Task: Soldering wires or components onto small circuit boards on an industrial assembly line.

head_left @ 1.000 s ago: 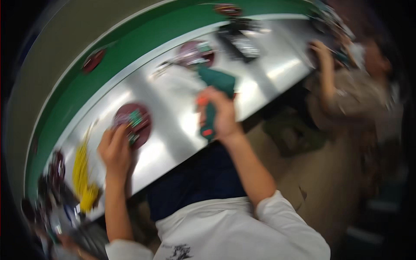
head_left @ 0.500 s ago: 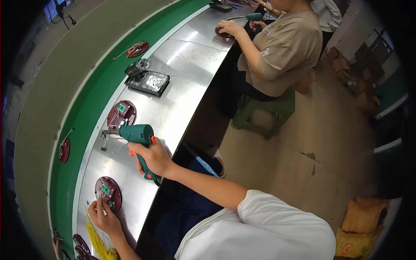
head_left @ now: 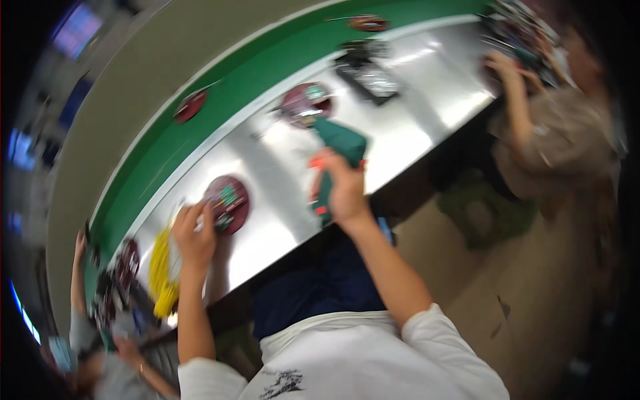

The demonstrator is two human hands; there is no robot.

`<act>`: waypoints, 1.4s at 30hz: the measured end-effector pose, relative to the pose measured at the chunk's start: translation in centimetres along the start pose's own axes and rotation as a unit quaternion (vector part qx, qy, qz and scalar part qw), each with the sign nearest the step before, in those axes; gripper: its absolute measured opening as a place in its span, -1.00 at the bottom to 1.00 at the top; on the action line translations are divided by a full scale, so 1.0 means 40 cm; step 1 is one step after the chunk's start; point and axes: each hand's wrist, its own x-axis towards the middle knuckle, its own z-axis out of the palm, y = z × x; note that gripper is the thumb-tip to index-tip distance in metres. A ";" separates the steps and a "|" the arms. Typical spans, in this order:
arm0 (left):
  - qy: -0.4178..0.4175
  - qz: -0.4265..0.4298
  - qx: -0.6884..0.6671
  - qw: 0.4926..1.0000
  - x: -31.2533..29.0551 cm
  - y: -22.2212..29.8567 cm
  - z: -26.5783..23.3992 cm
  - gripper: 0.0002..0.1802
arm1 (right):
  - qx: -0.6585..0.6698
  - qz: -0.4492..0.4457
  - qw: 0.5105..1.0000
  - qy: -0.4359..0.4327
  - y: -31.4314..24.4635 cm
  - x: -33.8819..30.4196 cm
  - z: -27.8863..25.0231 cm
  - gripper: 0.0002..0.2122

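Observation:
In my right hand (head_left: 347, 189) is a green soldering gun (head_left: 341, 143) with an orange trigger, its fingers wrapped round the grip. Its front end points up and left, close to a round maroon disc (head_left: 298, 110) with a small circuit board. My left hand (head_left: 194, 230) is closed, fingertips together at the left edge of a nearer maroon disc (head_left: 240, 208) that carries green circuit boards. Something whitish shows at those fingertips, too blurred to name. A bundle of yellow wires (head_left: 160, 270) lies left of this hand.
On the metal bench (head_left: 267, 193) stands a black tray (head_left: 371, 81) with silvery contents. More discs lie on the green strip (head_left: 157, 150) behind, such as a maroon one (head_left: 190, 107). Co-workers sit at both sides, one in a brown shirt (head_left: 567, 130) at right.
The view has swung left and blurred, so the bench sits further right and a left-side co-worker shows. My right hand still grips the soldering gun; my left stays at the near disc.

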 end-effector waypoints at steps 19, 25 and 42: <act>-0.161 0.046 -0.005 0.986 0.106 -0.004 -0.046 -0.58 | 0.092 0.020 0.995 0.016 -0.042 -0.006 0.031 -0.72; -0.111 0.024 0.025 0.993 0.279 -0.155 0.025 -0.48 | 0.088 -0.009 0.995 0.056 -0.039 -0.009 0.041 -0.72; -0.152 -0.258 0.186 0.936 0.570 -0.293 0.386 -0.29 | 0.082 0.012 0.993 0.084 -0.047 -0.008 0.049 -0.73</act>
